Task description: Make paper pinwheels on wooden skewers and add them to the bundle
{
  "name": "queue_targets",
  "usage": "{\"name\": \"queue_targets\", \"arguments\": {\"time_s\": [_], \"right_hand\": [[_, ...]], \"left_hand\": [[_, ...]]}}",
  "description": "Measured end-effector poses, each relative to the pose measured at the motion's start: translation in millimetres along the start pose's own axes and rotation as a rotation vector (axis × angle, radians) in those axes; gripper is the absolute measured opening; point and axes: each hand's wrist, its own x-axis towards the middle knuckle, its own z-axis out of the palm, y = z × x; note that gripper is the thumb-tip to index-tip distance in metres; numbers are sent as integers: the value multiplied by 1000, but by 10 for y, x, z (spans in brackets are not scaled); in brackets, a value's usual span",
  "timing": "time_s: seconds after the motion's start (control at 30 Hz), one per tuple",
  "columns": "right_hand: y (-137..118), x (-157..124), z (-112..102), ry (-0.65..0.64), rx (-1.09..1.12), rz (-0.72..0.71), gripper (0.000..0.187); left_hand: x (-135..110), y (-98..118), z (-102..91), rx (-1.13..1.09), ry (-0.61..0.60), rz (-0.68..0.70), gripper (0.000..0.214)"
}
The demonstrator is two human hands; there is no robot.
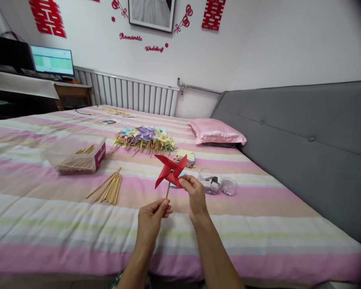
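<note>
Red pinwheel (172,174) stands above the bed (273,241), towards its near edge, left hand (153,216) pinching the stick (167,191), right hand (196,196) nearly closed at a blade (175,181), grip unclear; I judge steady stick, light paper contact best.

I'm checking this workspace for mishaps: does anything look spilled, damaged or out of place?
Nothing stands out: the red pinwheel looks intact, and the loose sticks beside the plastic box lie roughly together, not scattered.
</note>
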Motion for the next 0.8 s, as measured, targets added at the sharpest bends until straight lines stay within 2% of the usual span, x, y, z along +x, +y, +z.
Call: {"name": "queue_targets", "arguments": {"time_s": [0.17, 0.33, 0.8], "right_hand": [[-45, 61, -104, -121, 84, 8, 25], [-17, 98, -148, -65, 79, 67, 25], [8, 106, -128, 5, 46, 16, 23]], "left_hand": [[-11, -14, 16, 50, -73, -21, 31], [-21, -33, 35, 97, -126, -10, 30], [-47, -23, 46, 165, -197, -3, 28]]}}
